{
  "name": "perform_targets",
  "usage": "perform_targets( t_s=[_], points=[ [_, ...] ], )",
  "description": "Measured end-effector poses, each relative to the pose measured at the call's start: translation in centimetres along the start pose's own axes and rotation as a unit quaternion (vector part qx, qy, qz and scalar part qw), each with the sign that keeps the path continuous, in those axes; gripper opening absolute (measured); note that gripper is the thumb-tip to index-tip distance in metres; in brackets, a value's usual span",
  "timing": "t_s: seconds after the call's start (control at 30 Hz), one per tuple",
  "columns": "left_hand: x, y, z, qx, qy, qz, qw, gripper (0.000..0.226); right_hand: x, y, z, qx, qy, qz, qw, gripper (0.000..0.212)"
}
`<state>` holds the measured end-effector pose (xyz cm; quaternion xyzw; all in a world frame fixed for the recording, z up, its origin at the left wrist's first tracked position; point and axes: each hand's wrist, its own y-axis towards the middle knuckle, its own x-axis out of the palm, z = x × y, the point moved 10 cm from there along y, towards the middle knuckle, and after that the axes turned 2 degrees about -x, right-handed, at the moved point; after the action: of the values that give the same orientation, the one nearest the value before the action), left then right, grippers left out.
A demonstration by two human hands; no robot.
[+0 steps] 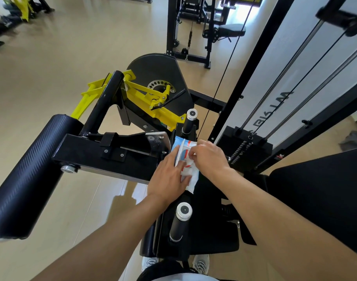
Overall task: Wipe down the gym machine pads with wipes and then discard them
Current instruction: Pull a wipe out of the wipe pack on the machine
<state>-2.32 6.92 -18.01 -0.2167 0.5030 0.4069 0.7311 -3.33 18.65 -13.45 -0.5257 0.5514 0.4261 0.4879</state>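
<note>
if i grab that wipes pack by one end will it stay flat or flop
Probably flop: the wipes pack looks like soft film, its surface already creased where the left hand presses on it. It likely slides easily too, since the wrapper looks glossy and lies on the smooth black machine frame. The right hand pinching its top suggests it is light.

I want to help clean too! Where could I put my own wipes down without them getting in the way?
The wide black pad right of the right hand shows bare surface. The roller pad at left is bare but rounded. It is crowded where both hands work the wipes pack between the two handles.
</note>
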Motion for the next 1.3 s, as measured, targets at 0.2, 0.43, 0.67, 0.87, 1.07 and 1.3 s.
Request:
perform_targets(
  t_s=[0.2, 0.43, 0.67, 0.87, 1.07, 1.3],
  points=[
    [0.3, 0.1, 0.0, 0.007, -0.003, -0.015, 1.0, 0.062, -0.8, -1.1, 0.7, 0.038, 0.168, 0.067, 0.983, 0.019],
    [0.2, 0.0, 0.6, 0.026, 0.049, -0.017, 0.998, 0.064, 0.7, -0.9, 0.1, 0.017, 0.013, -0.022, 1.0, 0.027],
    [0.2, 0.0, 0.6, 0.014, 0.054, -0.033, 0.998, 0.066, 2.5, -0.7, 2.3, 0.147, 0.226, -0.022, 0.963, 0.011],
    [0.3, 0.1, 0.7, 0.014, 0.07, -0.036, 0.997, 0.068, 3.3, -1.8, 3.5, 0.178, 0.435, -0.001, 0.883, 0.01],
    [0.4, 0.2, 0.6, 0.012, 0.073, -0.027, 0.997, 0.075, 3.6, -3.1, 3.7, 0.192, 0.485, 0.073, 0.85, 0.018],
    [0.6, 0.1, 0.1, 0.007, 0.049, -0.022, 0.999, 0.071, 1.6, -1.8, 2.7, 0.128, 0.38, 0.047, 0.915, 0.021]
  ],
)
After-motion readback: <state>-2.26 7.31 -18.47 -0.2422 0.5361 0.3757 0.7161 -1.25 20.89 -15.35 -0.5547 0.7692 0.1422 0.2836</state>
